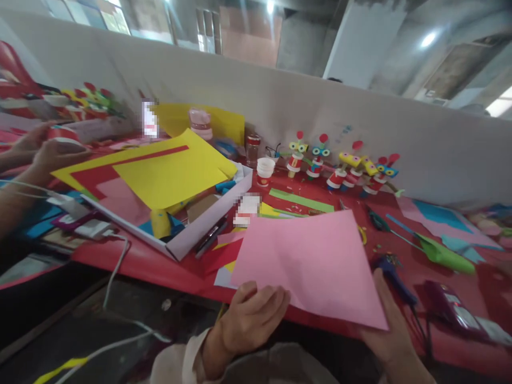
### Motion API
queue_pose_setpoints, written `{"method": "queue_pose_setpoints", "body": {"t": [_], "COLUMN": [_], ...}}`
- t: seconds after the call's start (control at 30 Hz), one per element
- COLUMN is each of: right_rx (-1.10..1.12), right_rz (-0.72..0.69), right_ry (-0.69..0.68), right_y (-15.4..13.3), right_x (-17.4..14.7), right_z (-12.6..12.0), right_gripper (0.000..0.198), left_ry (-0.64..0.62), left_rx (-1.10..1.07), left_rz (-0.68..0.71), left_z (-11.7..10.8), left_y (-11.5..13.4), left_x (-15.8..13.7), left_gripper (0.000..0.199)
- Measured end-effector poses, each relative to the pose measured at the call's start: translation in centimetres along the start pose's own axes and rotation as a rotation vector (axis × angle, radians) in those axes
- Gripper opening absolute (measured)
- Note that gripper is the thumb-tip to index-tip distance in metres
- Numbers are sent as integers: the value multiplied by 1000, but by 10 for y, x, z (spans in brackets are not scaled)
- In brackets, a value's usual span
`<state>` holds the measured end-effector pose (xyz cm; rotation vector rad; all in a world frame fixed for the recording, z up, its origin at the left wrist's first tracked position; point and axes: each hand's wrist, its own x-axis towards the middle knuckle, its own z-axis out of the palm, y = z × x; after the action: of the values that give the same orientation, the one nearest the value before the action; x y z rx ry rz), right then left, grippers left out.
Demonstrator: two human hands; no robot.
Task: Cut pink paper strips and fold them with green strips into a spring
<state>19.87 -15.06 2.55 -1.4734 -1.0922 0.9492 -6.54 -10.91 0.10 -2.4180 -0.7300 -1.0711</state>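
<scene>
A sheet of pink paper (pixel 304 261) is tilted above the front edge of the red table. My right hand (pixel 394 330) holds its lower right corner, with the thumb along the right edge and the other fingers partly hidden beneath. At the sheet's lower left edge, my left hand (pixel 254 317) is closed with curled fingers; whether they pinch the paper or something small is unclear. Under and beside the sheet lie red and yellow paper pieces (pixel 224 256) and a green paper strip (pixel 302 200). A blue-handled tool with a cord (pixel 396 277) rests close to my right hand.
Left of me stands a white box (pixel 212 213) with yellow sheets (pixel 172 170) over it. Paper-cup figures (pixel 316 160) line the wall beside stacked cups (pixel 264 172). A green glue gun (pixel 444 253) lies right. A co-worker's hands (pixel 56 152) hold a red cup. A white cable (pixel 116 272) hangs down.
</scene>
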Motion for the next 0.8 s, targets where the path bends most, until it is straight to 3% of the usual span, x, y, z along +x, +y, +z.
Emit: {"method": "queue_pose_setpoints", "body": {"t": [0.07, 0.13, 0.23, 0.33, 0.43, 0.6, 0.7, 0.8], "right_rx": [117, 114, -56, -230, -328, -461, -547, -611], "right_rz": [165, 210, 152, 72, -1, -102, -179, -269], "right_ry": [24, 93, 199, 126, 2, -107, -65, 13], "right_y": [15, 25, 39, 48, 47, 44, 50, 55], "right_x": [-11, -19, -27, -31, -35, -35, -31, -24], "right_z": [-6, -9, -14, -23, -35, -48, -51, -50], "right_gripper": [61, 64, 80, 52, 29, 44, 39, 24], "left_ry": [-33, -51, -34, -38, -189, -384, -332, -259], "left_rx": [-48, -90, -159, -198, -135, -196, -344, -456], "left_rz": [-4, -29, -87, -149, -169, -187, -252, -455], "left_z": [6, 9, 8, -1, -13, -25, -26, -21], "left_y": [11, 18, 21, 10, -15, -55, -56, -47], "left_x": [-16, -24, -26, -28, -37, -55, -55, -43], "left_gripper": [23, 23, 22, 20, 32, 38, 34, 26]}}
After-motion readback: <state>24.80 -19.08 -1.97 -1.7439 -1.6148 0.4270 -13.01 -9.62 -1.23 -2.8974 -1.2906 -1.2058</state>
